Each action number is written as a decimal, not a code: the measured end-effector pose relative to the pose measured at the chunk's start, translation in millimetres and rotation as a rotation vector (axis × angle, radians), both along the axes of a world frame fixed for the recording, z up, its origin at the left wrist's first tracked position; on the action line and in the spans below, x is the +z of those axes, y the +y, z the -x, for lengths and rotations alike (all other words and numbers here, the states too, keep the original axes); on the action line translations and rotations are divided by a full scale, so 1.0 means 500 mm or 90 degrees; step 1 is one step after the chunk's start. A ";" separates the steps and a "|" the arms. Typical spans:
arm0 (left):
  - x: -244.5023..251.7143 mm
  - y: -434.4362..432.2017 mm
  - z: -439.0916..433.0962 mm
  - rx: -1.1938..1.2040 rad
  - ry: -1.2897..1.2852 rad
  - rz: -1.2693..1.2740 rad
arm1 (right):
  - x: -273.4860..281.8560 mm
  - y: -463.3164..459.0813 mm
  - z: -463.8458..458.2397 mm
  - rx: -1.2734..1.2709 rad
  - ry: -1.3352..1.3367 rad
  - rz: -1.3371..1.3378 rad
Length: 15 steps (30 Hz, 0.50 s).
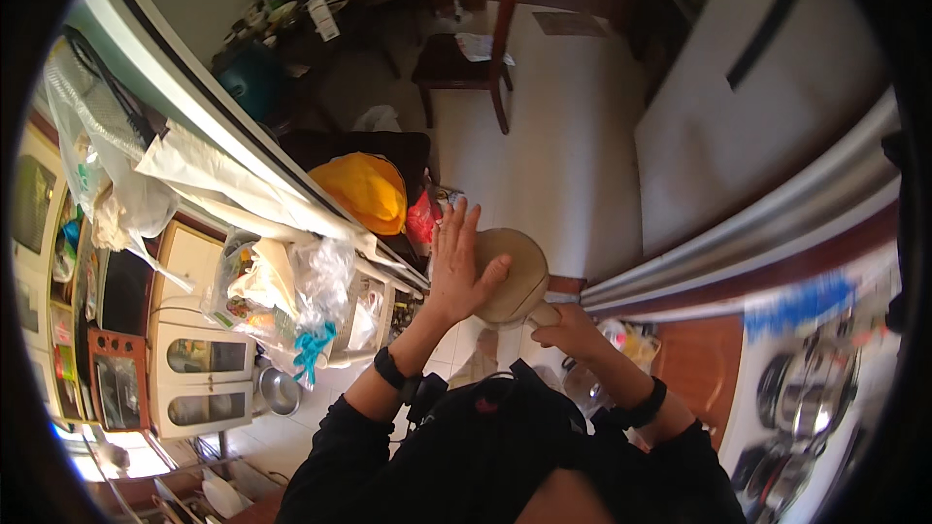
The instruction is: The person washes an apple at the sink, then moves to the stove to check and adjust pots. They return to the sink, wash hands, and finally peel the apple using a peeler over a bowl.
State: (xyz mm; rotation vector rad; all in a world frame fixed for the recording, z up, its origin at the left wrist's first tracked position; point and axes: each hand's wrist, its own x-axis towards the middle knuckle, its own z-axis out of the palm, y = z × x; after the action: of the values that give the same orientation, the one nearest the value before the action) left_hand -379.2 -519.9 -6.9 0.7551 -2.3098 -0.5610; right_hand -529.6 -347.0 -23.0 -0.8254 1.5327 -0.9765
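A beige, round-topped vessel with a handle (513, 273), likely a jug or kettle, is held in front of my body and seen from above. My right hand (571, 335) is closed around its short handle at the lower right. My left hand (459, 266) is raised at the vessel's left edge with fingers stretched upward. Its thumb lies over the round top in the view; I cannot tell whether it touches. The vessel's sides and underside are mostly hidden.
A doorway opens onto a tiled floor (539, 182) with a wooden chair (466, 62). Left are a yellow cloth-like item (360, 189), hanging plastic bags (320, 269) and a white cabinet (200, 378). Right are a brown cabinet panel (695, 371) and a metal pot (808, 393).
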 end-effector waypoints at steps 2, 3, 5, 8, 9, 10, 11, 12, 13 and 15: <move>0.003 -0.076 0.025 0.048 0.093 -0.060 | 0.017 -0.090 0.056 -0.001 -0.049 0.016; 0.002 -0.113 0.040 0.061 0.119 -0.060 | 0.024 -0.135 0.083 0.000 -0.084 0.030; 0.000 -0.190 0.063 0.074 0.107 -0.092 | 0.042 -0.230 0.157 0.017 -0.113 0.037; -0.020 -0.319 0.094 0.051 0.121 -0.196 | 0.055 -0.379 0.268 0.085 -0.106 0.051; -0.031 -0.354 0.105 0.061 0.185 -0.284 | 0.058 -0.427 0.305 0.103 -0.093 0.104; -0.042 -0.386 0.115 0.073 0.246 -0.376 | 0.062 -0.477 0.346 0.124 -0.092 0.096; -0.051 -0.427 0.126 0.079 0.318 -0.452 | 0.067 -0.534 0.386 0.146 -0.059 0.070; -0.056 -0.467 0.127 0.116 0.287 -0.442 | 0.075 -0.583 0.417 0.150 -0.068 0.078; -0.060 -0.500 0.137 0.160 0.347 -0.501 | 0.089 -0.642 0.451 0.152 -0.062 0.081; -0.067 -0.559 0.131 0.268 0.369 -0.582 | 0.117 -0.752 0.509 0.189 -0.064 0.096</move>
State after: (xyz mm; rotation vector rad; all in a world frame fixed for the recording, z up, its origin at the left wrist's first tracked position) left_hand -444.8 -799.5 -40.5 1.2339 -1.2445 -1.4331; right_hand -784.1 -722.8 35.7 -1.0610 1.2198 -0.9047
